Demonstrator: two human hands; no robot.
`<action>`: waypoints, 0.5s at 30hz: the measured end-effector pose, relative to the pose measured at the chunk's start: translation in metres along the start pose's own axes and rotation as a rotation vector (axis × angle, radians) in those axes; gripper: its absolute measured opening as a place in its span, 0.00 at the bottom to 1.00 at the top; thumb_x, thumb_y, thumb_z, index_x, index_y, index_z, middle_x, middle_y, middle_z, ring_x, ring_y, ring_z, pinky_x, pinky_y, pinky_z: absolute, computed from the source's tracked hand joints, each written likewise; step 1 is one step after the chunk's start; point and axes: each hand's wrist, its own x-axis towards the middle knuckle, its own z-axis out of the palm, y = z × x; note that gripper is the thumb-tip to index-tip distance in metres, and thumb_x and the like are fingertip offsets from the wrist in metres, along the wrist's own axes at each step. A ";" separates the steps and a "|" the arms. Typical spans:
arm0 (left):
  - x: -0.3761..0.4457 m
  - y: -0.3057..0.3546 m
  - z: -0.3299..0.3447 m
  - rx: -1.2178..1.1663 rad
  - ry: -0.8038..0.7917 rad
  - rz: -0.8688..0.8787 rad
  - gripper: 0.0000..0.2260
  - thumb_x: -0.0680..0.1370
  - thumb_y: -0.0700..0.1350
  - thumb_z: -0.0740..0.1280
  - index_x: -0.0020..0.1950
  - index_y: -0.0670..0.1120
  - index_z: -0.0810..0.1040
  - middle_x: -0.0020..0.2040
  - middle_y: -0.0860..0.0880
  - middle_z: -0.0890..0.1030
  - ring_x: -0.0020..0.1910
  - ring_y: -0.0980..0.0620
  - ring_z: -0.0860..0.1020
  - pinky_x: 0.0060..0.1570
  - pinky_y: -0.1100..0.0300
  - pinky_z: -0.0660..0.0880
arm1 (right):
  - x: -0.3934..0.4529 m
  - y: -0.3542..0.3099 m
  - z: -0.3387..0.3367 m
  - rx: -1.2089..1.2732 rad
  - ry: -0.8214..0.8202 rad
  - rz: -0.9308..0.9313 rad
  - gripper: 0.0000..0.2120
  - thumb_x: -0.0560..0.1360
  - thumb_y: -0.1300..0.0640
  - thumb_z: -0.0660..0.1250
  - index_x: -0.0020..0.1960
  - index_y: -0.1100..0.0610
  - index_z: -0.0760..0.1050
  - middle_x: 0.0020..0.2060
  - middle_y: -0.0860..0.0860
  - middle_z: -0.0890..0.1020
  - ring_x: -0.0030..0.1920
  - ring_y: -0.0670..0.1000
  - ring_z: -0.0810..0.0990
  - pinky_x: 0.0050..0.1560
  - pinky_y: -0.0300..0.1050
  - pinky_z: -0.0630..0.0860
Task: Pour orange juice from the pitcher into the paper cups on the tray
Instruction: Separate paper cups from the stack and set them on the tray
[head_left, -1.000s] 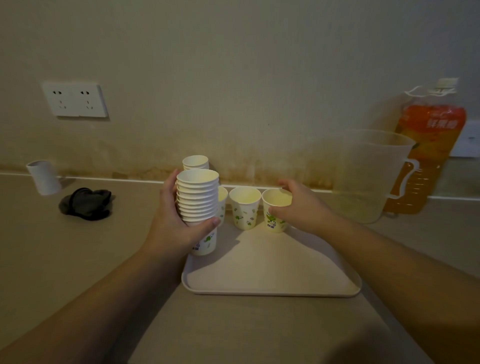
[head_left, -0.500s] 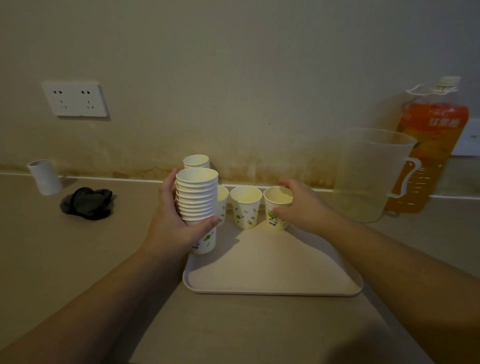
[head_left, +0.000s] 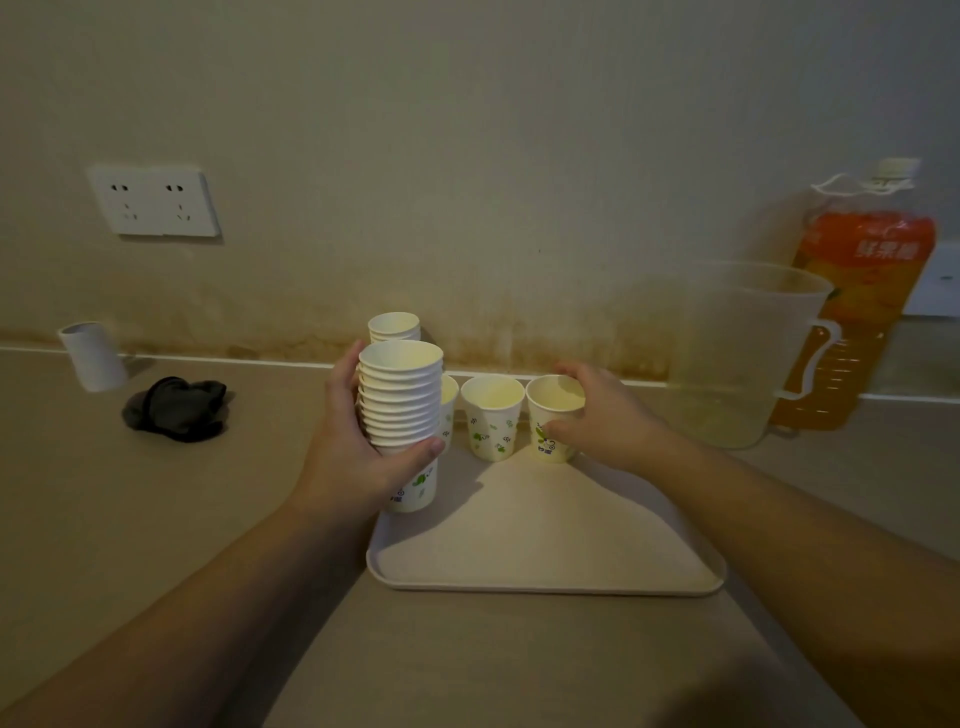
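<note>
Three cups stand far on tray; left hand grips stack, right hand pinches thin, crushable cup mid-wall

dim, warm light. a plain beige wall stands behind the grip, stained brownish along its foot. a white double socket plate sits on it, up and left of the grip. the tan bench runs below, with a pale strip along its back edge.
</note>
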 end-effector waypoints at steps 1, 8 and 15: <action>0.000 0.000 0.000 0.000 0.003 0.001 0.51 0.64 0.45 0.85 0.72 0.76 0.57 0.68 0.65 0.73 0.69 0.57 0.74 0.66 0.38 0.74 | 0.000 0.000 0.000 0.000 -0.002 -0.001 0.37 0.71 0.53 0.75 0.76 0.48 0.64 0.72 0.50 0.68 0.66 0.50 0.72 0.61 0.43 0.71; 0.000 0.004 -0.001 -0.002 0.014 0.017 0.50 0.63 0.46 0.85 0.70 0.77 0.59 0.66 0.66 0.75 0.66 0.57 0.76 0.64 0.39 0.77 | -0.002 -0.002 -0.001 -0.012 -0.015 0.011 0.37 0.72 0.52 0.74 0.76 0.47 0.63 0.73 0.49 0.67 0.67 0.50 0.71 0.61 0.44 0.71; 0.002 0.010 -0.002 0.046 -0.018 0.060 0.48 0.59 0.58 0.82 0.68 0.79 0.56 0.64 0.72 0.73 0.66 0.65 0.74 0.60 0.56 0.76 | -0.004 -0.003 -0.006 -0.013 -0.060 0.007 0.41 0.70 0.50 0.76 0.77 0.45 0.61 0.74 0.49 0.65 0.67 0.50 0.71 0.60 0.42 0.69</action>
